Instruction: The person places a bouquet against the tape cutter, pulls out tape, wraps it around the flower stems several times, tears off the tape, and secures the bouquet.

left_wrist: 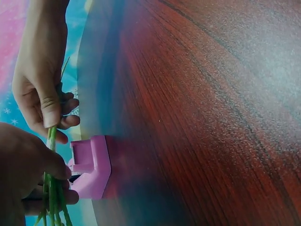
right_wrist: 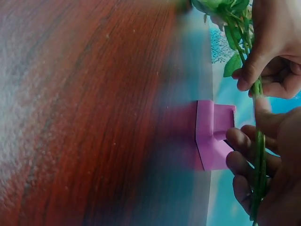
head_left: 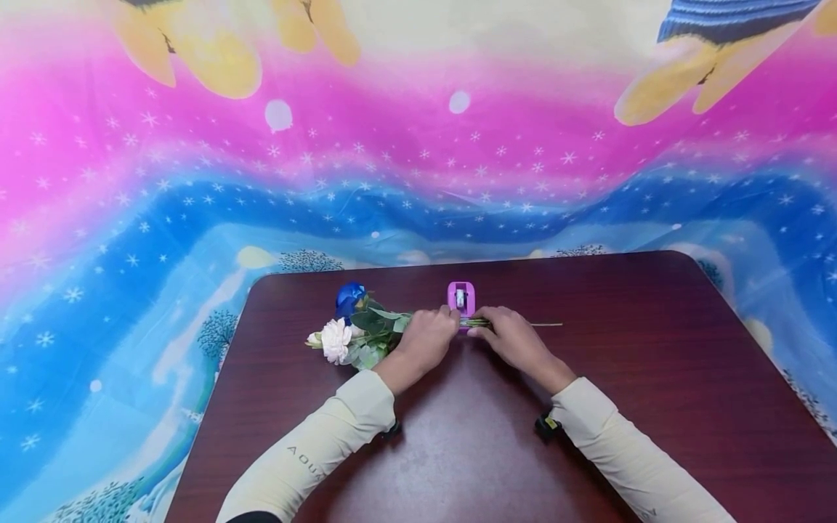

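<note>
A bunch of flowers lies sideways in both hands, with a white flower (head_left: 336,341), a blue flower (head_left: 350,299) and green leaves (right_wrist: 233,65) at its left end. My left hand (head_left: 425,338) pinches the green stems (left_wrist: 52,200) just below the leaves. Farther down the stems (right_wrist: 259,155), my right hand (head_left: 516,336) holds them between thumb and curled fingers. A pale, shiny patch shows on the stems between the hands in the left wrist view. Right behind the hands stands a pink tape dispenser (head_left: 461,292), its lower part partly hidden by them.
The dark red-brown table (head_left: 628,378) has rounded far corners. A colourful printed cloth (head_left: 418,145) hangs behind it and down its sides. One thin stem end sticks out to the right past my right hand.
</note>
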{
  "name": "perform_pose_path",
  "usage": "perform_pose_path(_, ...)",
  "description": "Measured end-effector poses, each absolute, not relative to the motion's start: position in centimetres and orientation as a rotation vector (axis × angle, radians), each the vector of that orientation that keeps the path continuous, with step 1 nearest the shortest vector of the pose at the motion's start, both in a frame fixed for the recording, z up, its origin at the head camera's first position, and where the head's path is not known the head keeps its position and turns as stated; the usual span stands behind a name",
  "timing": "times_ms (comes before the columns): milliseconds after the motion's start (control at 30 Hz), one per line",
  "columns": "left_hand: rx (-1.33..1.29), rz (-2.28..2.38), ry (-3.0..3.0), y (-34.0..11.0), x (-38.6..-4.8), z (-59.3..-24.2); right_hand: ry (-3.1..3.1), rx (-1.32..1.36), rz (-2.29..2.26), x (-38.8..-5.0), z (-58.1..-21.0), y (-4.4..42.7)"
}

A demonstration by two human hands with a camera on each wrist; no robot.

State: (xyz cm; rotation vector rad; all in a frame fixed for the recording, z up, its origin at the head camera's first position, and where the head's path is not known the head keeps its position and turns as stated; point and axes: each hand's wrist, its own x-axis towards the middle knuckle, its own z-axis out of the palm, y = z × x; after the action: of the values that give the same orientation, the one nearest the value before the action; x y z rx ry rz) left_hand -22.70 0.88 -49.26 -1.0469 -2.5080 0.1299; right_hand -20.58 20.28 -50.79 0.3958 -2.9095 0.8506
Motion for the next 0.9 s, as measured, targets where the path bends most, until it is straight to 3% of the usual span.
perform_pose_path(400, -1.073, 0.297, -2.363, 1.0, -22.5, -49.7, -2.781, 0.523, 0.659, -20.6, -51.0, 20.2)
perform_pose_path(900, -1.166, 0.013, -2.726, 0.3, -23.0, -48.5, -2.665, 0.552, 0.748, -20.7, -52.0, 20.6)
